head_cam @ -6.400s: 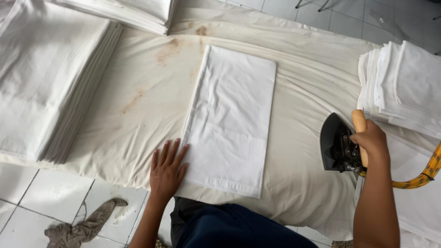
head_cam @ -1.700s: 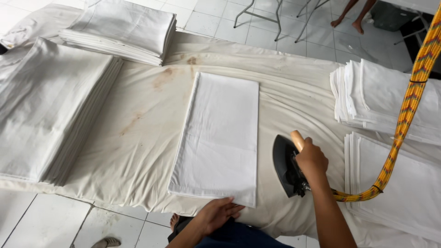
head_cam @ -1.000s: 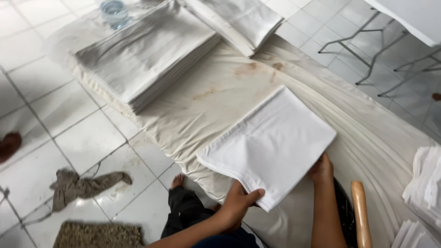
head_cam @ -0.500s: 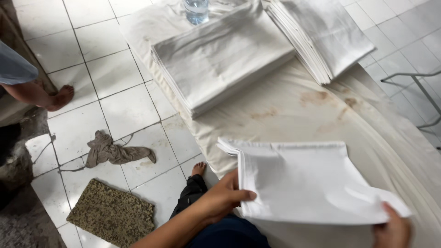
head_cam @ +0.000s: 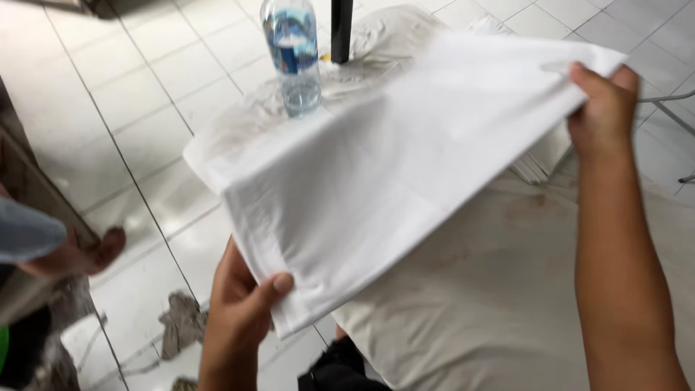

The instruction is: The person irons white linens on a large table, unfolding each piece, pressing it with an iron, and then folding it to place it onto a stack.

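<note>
smooth white folded cloth (head_cam: pixel 405 174), L hand (head_cam: pixel 242 311), R hand (head_cam: pixel 604 108) gripping

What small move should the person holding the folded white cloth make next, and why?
Probably carry the folded white cloth on toward the far end and lower it flat. The left hand and right hand grip opposite ends, holding it in the air above the stained cover, near the water bottle.

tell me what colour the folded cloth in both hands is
Plain white, no pattern. The folded cloth shows best in the head view, the only one here.
</note>
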